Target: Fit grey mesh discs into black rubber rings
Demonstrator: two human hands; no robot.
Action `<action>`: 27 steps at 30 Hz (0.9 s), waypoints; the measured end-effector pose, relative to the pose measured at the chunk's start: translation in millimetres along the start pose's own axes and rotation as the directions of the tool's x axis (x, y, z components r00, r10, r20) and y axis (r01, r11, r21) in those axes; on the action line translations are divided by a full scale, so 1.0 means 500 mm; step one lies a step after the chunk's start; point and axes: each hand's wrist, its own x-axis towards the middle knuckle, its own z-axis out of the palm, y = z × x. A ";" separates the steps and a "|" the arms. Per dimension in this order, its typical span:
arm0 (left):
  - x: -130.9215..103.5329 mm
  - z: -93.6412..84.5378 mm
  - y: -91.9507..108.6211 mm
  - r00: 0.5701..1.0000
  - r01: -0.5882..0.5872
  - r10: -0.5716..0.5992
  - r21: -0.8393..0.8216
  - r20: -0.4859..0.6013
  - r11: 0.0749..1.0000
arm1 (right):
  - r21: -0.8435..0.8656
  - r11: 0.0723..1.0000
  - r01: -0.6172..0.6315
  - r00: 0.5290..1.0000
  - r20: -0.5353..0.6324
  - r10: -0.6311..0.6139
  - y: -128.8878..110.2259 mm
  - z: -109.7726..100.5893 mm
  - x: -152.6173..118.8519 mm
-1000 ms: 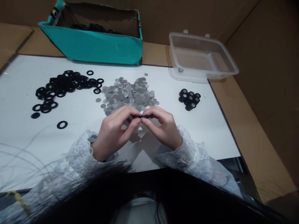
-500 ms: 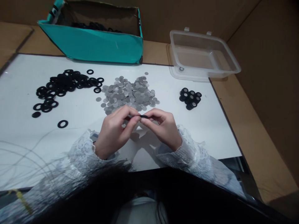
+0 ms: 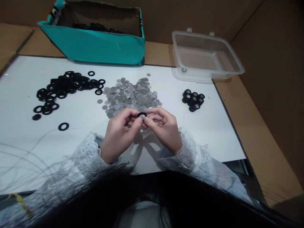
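Note:
Between my two hands is a black ring (image 3: 142, 113) with a silvery disc showing in its middle. My left hand (image 3: 121, 133) pinches its left side, and my right hand (image 3: 166, 128) pinches the right side, thumbs over the near edge. Just beyond my fingers lies a heap of thin silvery discs (image 3: 133, 95) on the white board. To the left spreads a pile of loose black rings (image 3: 65, 83), with a single black ring (image 3: 63, 126) lying apart nearer me. On the right stand short stacks of black rings with silvery centres (image 3: 194, 98).
A teal box (image 3: 104, 49) holding more black pieces stands at the back left. At the back right sits a clear plastic container (image 3: 206, 71) with one small ring visible near its left corner. Cardboard walls (image 3: 268, 63) enclose the white board (image 3: 213, 136).
The black ring has been tilted from edge-on to face-up toward me, so its silvery middle now shows. Both hands keep their pinch on it.

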 end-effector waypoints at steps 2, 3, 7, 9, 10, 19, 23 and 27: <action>0.000 0.002 -0.003 1.000 -0.022 0.022 0.072 -0.002 0.997 | -0.061 0.998 0.022 1.000 0.021 -0.021 0.002 -0.001 -0.001; 0.000 0.002 -0.004 0.999 -0.046 0.046 0.119 0.000 0.992 | -0.101 0.994 0.044 0.999 0.027 -0.042 0.003 -0.002 -0.001; -0.001 -0.001 -0.003 0.993 -0.120 0.118 0.191 0.019 0.974 | -0.176 0.975 0.137 0.990 0.034 -0.134 0.001 -0.006 0.001; -0.002 -0.002 0.000 0.992 -0.122 0.124 0.181 -0.001 0.976 | -0.119 0.987 0.110 0.994 0.021 -0.108 -0.002 -0.007 0.003; -0.003 -0.003 0.002 0.992 -0.118 0.122 0.176 -0.010 0.977 | -0.079 0.994 0.080 0.997 0.010 -0.080 -0.003 -0.007 0.004; 0.000 0.000 -0.001 0.999 -0.030 0.031 -0.021 0.030 0.999 | -0.036 0.995 0.089 0.993 -0.077 -0.091 0.017 0.008 -0.003; 0.001 0.005 0.002 0.998 0.043 -0.046 -0.085 -0.032 0.995 | -0.086 0.959 0.270 0.957 -0.088 -0.277 0.034 0.025 -0.011; 0.004 -0.002 0.002 0.999 0.046 -0.046 -0.038 0.009 0.998 | -0.095 0.951 0.295 0.954 -0.031 -0.299 0.031 0.018 -0.004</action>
